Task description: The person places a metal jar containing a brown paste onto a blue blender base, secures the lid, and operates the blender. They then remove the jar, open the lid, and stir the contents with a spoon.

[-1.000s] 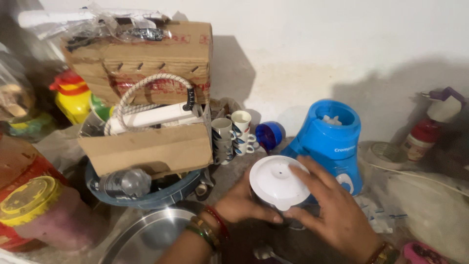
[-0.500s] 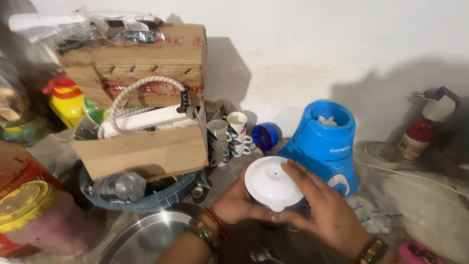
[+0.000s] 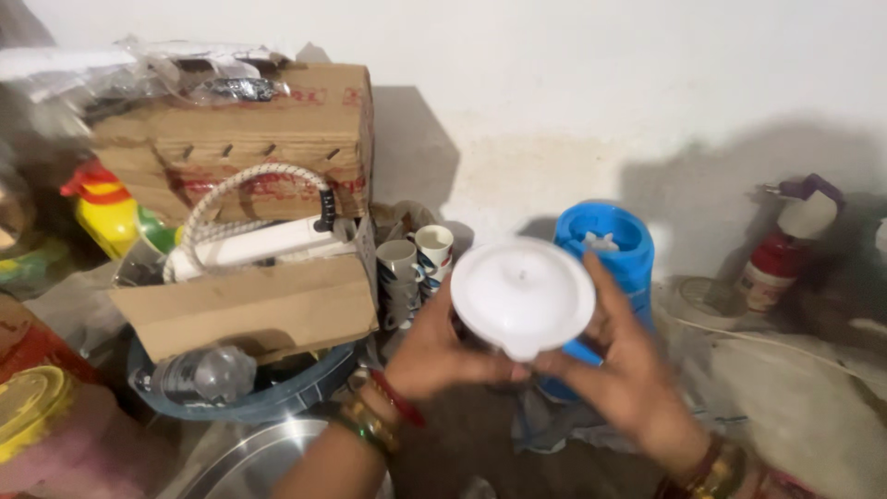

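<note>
1. Jar with white lid (image 3: pixel 523 296): held up in the air by both hands, in front of the blue mixer base (image 3: pixel 605 248), which it partly covers. Only the round lid, with a small knob at its middle, shows clearly; the body beneath is hidden by fingers.
2. Left hand (image 3: pixel 432 356): wrapped around the jar's left side below the lid, fingers closed on it. Red and gold bangles at the wrist.
3. Right hand (image 3: pixel 621 370): cupping the jar's right side, thumb under the lid's front edge, fingers up along the rim. Grip closed on the jar; bangles at the wrist.
4. Mixer base: stands on the counter against the white wall (image 3: pixel 591 83), open socket on top facing up.
5. Stacked cups (image 3: pixel 416 268): white, just left of the jar, beside a cardboard box (image 3: pixel 249 305).
6. Cardboard box: flap open, a white appliance with a braided cord (image 3: pixel 245 185) lying in it; it sits over a blue tub (image 3: pixel 277 393).
7. Steel plate (image 3: pixel 268 462): low in view, under the left forearm.
8. Red and white bottle (image 3: pixel 771 268): far right near the wall, well apart from the hands.
9. Yellow lid (image 3: pixel 28 407): at the left edge, blurred.
</note>
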